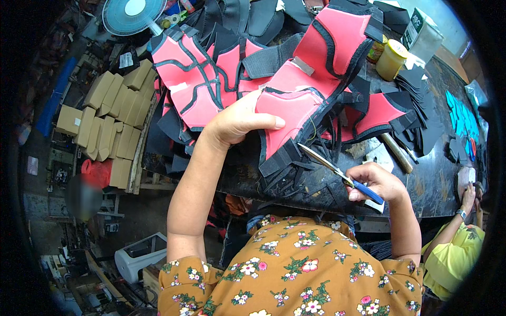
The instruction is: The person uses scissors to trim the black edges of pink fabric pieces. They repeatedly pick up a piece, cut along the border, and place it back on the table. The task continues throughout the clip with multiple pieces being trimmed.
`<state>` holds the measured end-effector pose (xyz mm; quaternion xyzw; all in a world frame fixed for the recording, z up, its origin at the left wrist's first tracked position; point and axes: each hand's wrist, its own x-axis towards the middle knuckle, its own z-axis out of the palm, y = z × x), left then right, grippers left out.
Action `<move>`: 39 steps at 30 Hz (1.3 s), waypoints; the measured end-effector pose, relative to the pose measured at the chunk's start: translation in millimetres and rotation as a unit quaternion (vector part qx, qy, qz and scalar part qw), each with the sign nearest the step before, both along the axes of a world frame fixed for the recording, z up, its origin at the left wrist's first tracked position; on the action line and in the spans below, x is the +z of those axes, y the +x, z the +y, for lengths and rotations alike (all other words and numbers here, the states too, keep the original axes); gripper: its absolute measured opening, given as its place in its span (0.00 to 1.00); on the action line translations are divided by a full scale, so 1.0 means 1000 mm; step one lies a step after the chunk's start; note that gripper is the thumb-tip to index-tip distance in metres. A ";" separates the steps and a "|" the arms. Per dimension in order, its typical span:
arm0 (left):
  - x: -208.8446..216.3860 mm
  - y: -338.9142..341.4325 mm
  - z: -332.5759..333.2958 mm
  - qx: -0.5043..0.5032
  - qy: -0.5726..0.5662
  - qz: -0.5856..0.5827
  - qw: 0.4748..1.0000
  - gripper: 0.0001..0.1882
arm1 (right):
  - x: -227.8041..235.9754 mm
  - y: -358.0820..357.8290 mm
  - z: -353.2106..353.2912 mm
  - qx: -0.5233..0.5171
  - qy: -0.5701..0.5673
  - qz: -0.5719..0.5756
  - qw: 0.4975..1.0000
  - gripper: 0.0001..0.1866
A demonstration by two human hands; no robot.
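My left hand (237, 120) grips a pink fabric piece with black edging (295, 108), its thumb lying flat on the pink face. The piece is raised over the table's near edge, with black straps at its lower corner and loose threads along one seam. In my right hand (377, 181) is a pair of scissors (366, 191) with blue handles. Their blades point up and left, close to the piece's lower right edge, and look almost closed. The fingers behind the handles are partly hidden.
Similar pink pieces (185, 68) lie heaped at the left of the dark worktable (440, 192). A wooden-handled tool (396, 152), black cut pieces (414, 97), a yellow jar (391, 60) and turquoise pieces (459, 117) lie rightward. Another person (456, 253) works at far right.
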<state>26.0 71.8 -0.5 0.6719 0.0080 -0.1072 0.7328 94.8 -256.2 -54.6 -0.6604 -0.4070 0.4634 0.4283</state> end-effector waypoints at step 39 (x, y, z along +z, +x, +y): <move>-0.049 -0.019 -0.070 0.226 -0.191 -0.149 0.943 0.28 | -0.015 -0.028 0.041 -0.134 0.134 0.180 0.965 0.11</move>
